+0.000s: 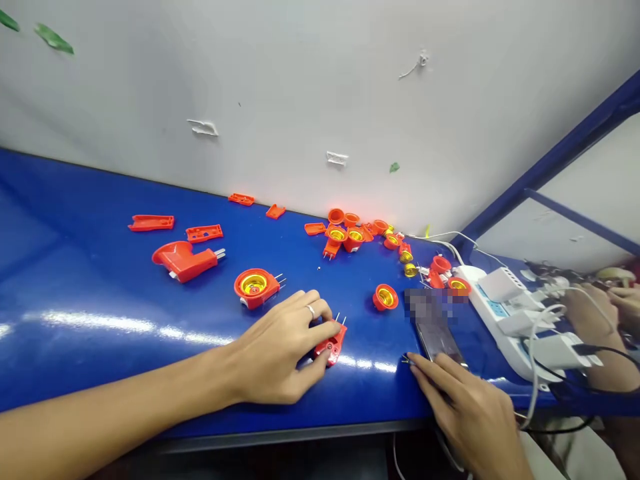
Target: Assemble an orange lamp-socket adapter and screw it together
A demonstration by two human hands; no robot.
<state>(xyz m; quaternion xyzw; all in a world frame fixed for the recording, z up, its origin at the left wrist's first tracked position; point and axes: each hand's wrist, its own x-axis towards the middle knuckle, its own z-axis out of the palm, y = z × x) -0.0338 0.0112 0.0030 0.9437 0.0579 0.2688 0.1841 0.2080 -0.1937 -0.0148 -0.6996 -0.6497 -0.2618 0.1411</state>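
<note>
My left hand is closed around a red plug housing that rests on the blue table; two metal prongs stick out of its far end. Further right, my right hand has its fingers pressed together at the table surface, pinching a small metal piece too small to name exactly. Beyond my left hand sits a red plug-in lamp socket with a gold threaded inside. Another red plug-in lamp socket lies on its side to the left. A loose red socket cup is between my hands, farther back.
Red cover pieces lie at the back left. Several red and gold socket parts cluster along the wall. A dark phone lies beside a white power strip with chargers and cables. Another person's hand shows at the far right.
</note>
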